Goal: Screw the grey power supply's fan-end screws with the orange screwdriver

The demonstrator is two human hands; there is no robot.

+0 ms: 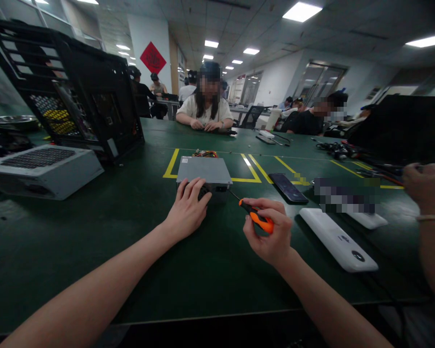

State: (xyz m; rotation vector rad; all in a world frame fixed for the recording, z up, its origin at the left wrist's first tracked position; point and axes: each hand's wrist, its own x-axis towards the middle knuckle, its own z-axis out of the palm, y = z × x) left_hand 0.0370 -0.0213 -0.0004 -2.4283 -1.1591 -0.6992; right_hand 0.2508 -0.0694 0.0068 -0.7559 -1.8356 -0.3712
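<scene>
A grey metal computer power supply lies on the green table in front of me, with a bundle of coloured cables at its far side. My left hand holds its near side, fingers bent over the front edge and partly covering the fan grille. In my right hand is an orange and black screwdriver, gripped by the handle between thumb and fingers. Its thin shaft points at the lower right front corner of the power supply; whether the tip touches a screw is too small to tell.
Left stand a black computer case and another power supply. To the right lie a dark phone and a white oblong device. Another person's hand is at the right edge. Someone sits across the table.
</scene>
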